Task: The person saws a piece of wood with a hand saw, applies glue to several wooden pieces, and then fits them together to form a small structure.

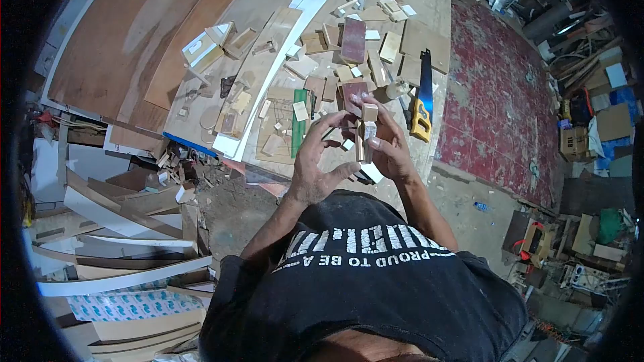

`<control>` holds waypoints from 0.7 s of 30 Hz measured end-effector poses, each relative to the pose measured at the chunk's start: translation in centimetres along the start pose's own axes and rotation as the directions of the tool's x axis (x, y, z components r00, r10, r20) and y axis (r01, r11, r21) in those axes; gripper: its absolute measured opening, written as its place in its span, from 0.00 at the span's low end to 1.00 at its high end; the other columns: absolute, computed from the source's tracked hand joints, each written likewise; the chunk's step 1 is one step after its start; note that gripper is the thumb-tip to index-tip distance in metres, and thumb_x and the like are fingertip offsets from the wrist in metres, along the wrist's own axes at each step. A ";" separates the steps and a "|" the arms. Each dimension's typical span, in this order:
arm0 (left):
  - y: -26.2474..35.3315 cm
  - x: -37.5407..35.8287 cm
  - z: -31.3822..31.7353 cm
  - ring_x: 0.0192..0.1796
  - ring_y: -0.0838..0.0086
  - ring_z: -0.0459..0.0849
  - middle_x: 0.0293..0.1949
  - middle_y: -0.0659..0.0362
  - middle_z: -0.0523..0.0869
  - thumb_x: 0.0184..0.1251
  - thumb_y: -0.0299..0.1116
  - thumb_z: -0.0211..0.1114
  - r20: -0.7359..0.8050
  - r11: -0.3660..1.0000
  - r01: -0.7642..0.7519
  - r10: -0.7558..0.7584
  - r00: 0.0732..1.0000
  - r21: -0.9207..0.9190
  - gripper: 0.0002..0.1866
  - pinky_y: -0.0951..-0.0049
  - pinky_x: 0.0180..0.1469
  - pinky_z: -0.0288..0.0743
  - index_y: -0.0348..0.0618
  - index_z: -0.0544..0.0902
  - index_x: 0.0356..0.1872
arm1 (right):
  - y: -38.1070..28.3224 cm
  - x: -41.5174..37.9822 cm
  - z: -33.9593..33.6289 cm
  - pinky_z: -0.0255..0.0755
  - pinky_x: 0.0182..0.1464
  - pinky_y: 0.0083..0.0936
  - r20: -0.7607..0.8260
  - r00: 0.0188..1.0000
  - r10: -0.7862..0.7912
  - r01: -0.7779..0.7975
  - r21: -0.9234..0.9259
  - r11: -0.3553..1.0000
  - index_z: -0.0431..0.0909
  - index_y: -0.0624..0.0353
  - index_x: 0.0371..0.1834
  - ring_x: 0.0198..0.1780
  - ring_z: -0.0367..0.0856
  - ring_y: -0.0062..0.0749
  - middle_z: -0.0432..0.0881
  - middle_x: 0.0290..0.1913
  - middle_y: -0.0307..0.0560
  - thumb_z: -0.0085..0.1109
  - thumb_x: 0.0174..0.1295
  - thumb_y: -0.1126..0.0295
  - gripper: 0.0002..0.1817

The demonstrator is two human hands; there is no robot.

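I hold a small assembly of pale wooden blocks [365, 135] upright in front of my chest, above the near edge of the workbench [268, 0]. My right hand [388, 142] is shut on it, fingers wrapped around the blocks from the right. My left hand [318, 157] is beside it on the left, fingers spread and its fingertips touching the blocks near their top. Whether the left hand grips the piece I cannot tell exactly; it looks like a light touch.
The workbench is strewn with several wood offcuts [353, 40], a green strip [298, 121] and long white strips [302, 20]. A hand saw with a yellow handle [422, 104] lies at the bench's right edge. White curved boards [121, 275] are stacked at left. A red patterned floor [496, 100] is at right.
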State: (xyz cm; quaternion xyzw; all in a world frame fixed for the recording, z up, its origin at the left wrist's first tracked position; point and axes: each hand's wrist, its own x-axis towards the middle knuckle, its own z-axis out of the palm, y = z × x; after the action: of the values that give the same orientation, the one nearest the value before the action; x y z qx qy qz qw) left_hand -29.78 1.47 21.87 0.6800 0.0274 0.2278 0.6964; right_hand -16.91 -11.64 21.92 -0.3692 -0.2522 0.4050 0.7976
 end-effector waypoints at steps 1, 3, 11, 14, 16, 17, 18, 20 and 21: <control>-0.1 0.1 -0.1 0.70 0.59 0.68 0.69 0.47 0.67 0.51 0.44 0.79 0.023 0.999 -0.014 0.013 1.000 0.039 0.47 0.61 0.68 0.67 0.38 0.64 0.70 | -0.1 0.0 0.0 0.59 0.73 0.39 0.019 1.000 -0.006 0.007 -0.030 1.000 0.56 0.62 0.75 0.72 0.63 0.38 0.61 0.74 0.50 0.68 0.56 0.69 0.44; 0.1 0.4 -0.5 0.70 0.59 0.68 0.68 0.47 0.68 0.49 0.44 0.80 0.060 0.993 -0.004 -0.003 0.998 0.117 0.48 0.61 0.68 0.67 0.39 0.65 0.70 | -0.3 0.0 0.2 0.60 0.72 0.39 0.038 0.999 -0.013 0.016 -0.061 0.998 0.57 0.62 0.75 0.72 0.63 0.38 0.61 0.74 0.50 0.68 0.55 0.69 0.43; 1.3 0.8 -0.4 0.68 0.61 0.72 0.65 0.50 0.73 0.45 0.36 0.82 0.129 0.917 -0.086 0.038 0.991 0.389 0.48 0.62 0.68 0.68 0.42 0.66 0.70 | -0.7 -0.4 0.5 0.64 0.70 0.42 0.033 0.998 0.058 -0.059 0.011 0.998 0.56 0.62 0.75 0.71 0.65 0.38 0.61 0.74 0.50 0.65 0.57 0.69 0.42; 1.7 0.9 -0.5 0.69 0.60 0.70 0.66 0.50 0.72 0.45 0.30 0.81 0.162 0.927 -0.124 0.070 0.984 0.353 0.46 0.61 0.70 0.66 0.44 0.67 0.69 | -1.1 -0.5 1.0 0.66 0.69 0.47 0.048 0.997 0.062 -0.062 0.015 0.998 0.54 0.62 0.76 0.71 0.65 0.40 0.60 0.74 0.51 0.63 0.59 0.69 0.41; 2.1 1.0 -0.5 0.69 0.61 0.70 0.66 0.52 0.73 0.44 0.25 0.79 0.177 0.941 -0.097 0.040 0.983 0.324 0.46 0.61 0.70 0.66 0.44 0.67 0.69 | -1.1 -0.7 1.0 0.67 0.69 0.49 0.044 0.997 0.060 -0.061 0.033 0.998 0.54 0.62 0.76 0.71 0.65 0.41 0.60 0.74 0.51 0.62 0.59 0.68 0.41; 2.1 1.0 -0.6 0.69 0.61 0.70 0.66 0.52 0.73 0.44 0.25 0.79 0.181 0.941 -0.098 0.040 0.983 0.323 0.46 0.61 0.70 0.66 0.44 0.67 0.69 | -1.2 -0.8 0.9 0.67 0.68 0.51 0.042 0.997 0.060 -0.062 0.050 0.997 0.53 0.62 0.76 0.71 0.65 0.41 0.60 0.74 0.51 0.62 0.60 0.68 0.41; 2.1 1.0 -0.7 0.69 0.61 0.70 0.65 0.53 0.74 0.44 0.24 0.79 0.178 0.941 -0.099 0.042 0.983 0.324 0.45 0.61 0.69 0.66 0.44 0.68 0.69 | -1.2 -0.9 0.9 0.67 0.68 0.51 0.039 0.998 0.058 -0.060 0.050 0.997 0.53 0.62 0.76 0.71 0.65 0.41 0.60 0.74 0.51 0.62 0.60 0.68 0.41; 1.9 1.0 -0.6 0.69 0.61 0.71 0.65 0.54 0.75 0.44 0.22 0.78 0.177 0.940 -0.100 0.043 0.983 0.325 0.45 0.62 0.69 0.66 0.44 0.68 0.68 | -1.4 -1.1 0.9 0.67 0.69 0.50 0.028 0.996 0.082 -0.084 0.072 0.994 0.53 0.62 0.76 0.71 0.64 0.41 0.60 0.74 0.51 0.62 0.60 0.68 0.42; 1.7 0.9 -0.5 0.68 0.62 0.71 0.64 0.53 0.74 0.45 0.23 0.77 0.176 0.918 -0.129 0.066 0.982 0.375 0.44 0.62 0.69 0.66 0.44 0.68 0.68 | -1.4 -1.2 1.0 0.67 0.69 0.50 0.026 0.996 0.081 -0.083 0.074 0.994 0.53 0.62 0.76 0.71 0.64 0.41 0.60 0.74 0.51 0.62 0.60 0.68 0.42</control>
State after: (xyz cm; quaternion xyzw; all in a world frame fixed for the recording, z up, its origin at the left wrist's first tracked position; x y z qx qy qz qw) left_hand -29.64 2.20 23.74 0.8201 -0.0184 0.1972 0.5369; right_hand -17.59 -12.82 23.51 -0.3443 -0.2309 0.4507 0.7905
